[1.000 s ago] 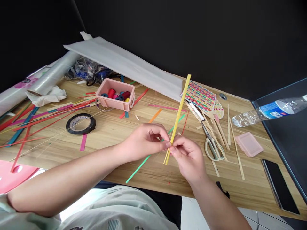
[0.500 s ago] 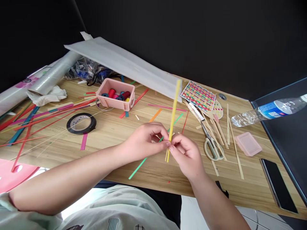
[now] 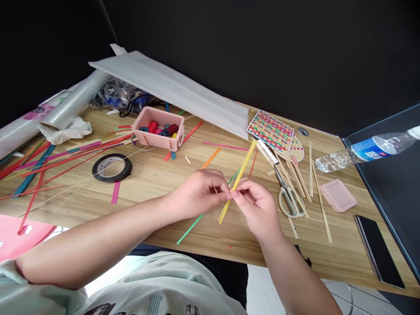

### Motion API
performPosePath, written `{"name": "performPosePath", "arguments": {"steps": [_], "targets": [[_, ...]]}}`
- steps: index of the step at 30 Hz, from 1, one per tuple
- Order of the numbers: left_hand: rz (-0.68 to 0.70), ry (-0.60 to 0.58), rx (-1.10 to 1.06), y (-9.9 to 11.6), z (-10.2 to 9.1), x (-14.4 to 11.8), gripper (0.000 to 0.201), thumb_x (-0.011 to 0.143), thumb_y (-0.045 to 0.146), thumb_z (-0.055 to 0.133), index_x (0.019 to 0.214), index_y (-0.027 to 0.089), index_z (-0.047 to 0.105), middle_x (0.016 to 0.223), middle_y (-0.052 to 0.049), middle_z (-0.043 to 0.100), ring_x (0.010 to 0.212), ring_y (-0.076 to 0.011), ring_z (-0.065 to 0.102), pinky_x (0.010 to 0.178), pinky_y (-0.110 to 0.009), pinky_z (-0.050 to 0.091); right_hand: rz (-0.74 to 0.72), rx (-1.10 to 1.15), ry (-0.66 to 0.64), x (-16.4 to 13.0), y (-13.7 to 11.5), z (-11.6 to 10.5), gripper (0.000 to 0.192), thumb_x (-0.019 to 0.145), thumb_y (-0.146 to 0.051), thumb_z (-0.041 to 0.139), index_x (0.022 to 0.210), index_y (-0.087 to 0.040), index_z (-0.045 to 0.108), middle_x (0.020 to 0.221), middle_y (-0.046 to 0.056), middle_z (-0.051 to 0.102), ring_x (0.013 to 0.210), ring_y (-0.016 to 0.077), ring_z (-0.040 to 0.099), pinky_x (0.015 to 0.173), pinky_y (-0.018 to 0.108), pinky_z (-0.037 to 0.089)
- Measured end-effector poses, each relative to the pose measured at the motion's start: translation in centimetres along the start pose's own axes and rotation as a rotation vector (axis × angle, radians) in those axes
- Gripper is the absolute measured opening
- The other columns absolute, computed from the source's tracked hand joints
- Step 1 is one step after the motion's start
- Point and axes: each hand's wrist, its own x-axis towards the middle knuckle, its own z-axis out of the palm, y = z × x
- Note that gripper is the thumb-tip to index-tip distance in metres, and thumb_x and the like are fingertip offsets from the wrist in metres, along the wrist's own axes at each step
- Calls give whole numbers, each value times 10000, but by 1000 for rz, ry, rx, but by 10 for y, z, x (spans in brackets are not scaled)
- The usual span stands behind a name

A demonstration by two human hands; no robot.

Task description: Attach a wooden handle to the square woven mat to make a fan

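Observation:
Thin yellow strips (image 3: 244, 168) are pinched between my two hands above the middle of the wooden table. My left hand (image 3: 208, 192) has its thumb and forefinger closed on them. From the other side my right hand (image 3: 256, 203) grips the same strips, fingertips nearly touching the left ones. The strips tilt, upper end leaning right, with several narrow ends poking out below the fingers. A green strip (image 3: 189, 229) lies beneath the hands on the tabletop. What exactly sits between the fingertips is hidden.
A pink box (image 3: 152, 141) of thread spools stands at the back. Black tape (image 3: 98, 175) and coloured strips (image 3: 33, 173) lie left. Rightward are scissors (image 3: 288, 205), a woven colourful piece (image 3: 272, 131), a water bottle (image 3: 367, 151), a pink case (image 3: 339, 195) and a phone (image 3: 379, 251).
The yellow strips have tipped from nearly upright to a slant, top end to the right and lower ends to the left. Both hands keep their pinch in almost the same place.

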Motion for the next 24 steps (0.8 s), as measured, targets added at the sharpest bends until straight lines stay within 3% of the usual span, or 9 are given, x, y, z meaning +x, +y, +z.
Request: {"name": "performPosePath", "arguments": {"steps": [6,14,18,24], "targets": [[172,-63,93,3,-3,0,161,869,112,573,716,120,621,665,9,534,665,-82,518,640,-184,402,-2,-230,-10,-2,-3,-1,148,891,-224,607,749,-216,566,747,-19,580,711,127,533,676,266,428],[96,-45,48,6,-14,4,177,772,21,604,643,140,576,632,41,504,613,-67,485,590,-182,371,-37,-201,12,-2,-6,-9,123,887,-189,595,775,-223,558,760,-20,558,717,128,502,670,264,404],[66,-61,72,6,-10,4,105,812,143,647,707,138,641,653,18,557,633,-86,514,598,-198,395,-14,-170,-49,-1,-7,-11,148,872,-150,580,752,-222,530,734,-31,509,690,124,473,643,262,383],[62,101,5,2,-5,0,137,840,264,660,819,129,669,771,-33,616,679,-109,565,603,-214,443,-19,-280,-180,-1,-10,-11,193,819,-90,587,695,-210,501,691,-41,500,672,118,472,655,264,379]]}}
